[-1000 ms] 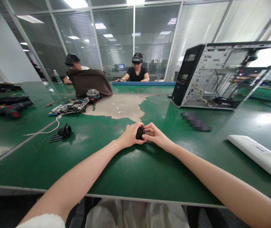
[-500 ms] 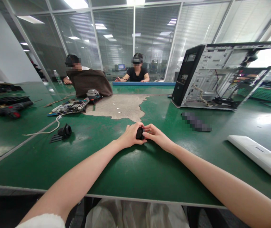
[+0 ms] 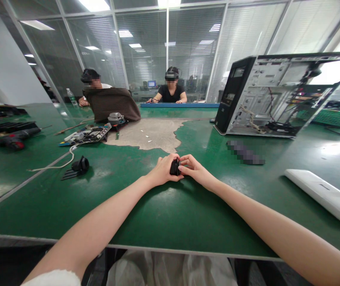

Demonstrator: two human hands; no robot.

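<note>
A small black boxy part (image 3: 174, 167) is held between my two hands over the green table (image 3: 170, 214). My left hand (image 3: 163, 169) is closed around its left side, with the fingers over the top and the thumb below. From the right, the fingertips and thumb of my right hand (image 3: 194, 169) pinch its edge. The fingers cover much of the part, so its exact kind does not show. Left of my hands lies a black plastic piece with a round collar and slats (image 3: 80, 167).
An opened computer case (image 3: 238, 95) stands back right, a white panel (image 3: 321, 194) in front of it. A circuit board (image 3: 86, 134), a brown cloth-covered shape (image 3: 110, 104) and a power drill (image 3: 15, 138) lie left. Two people sit beyond the blue strip (image 3: 182, 105).
My hands and the black part keep almost the same place and grip. The whole view has shifted very slightly.
</note>
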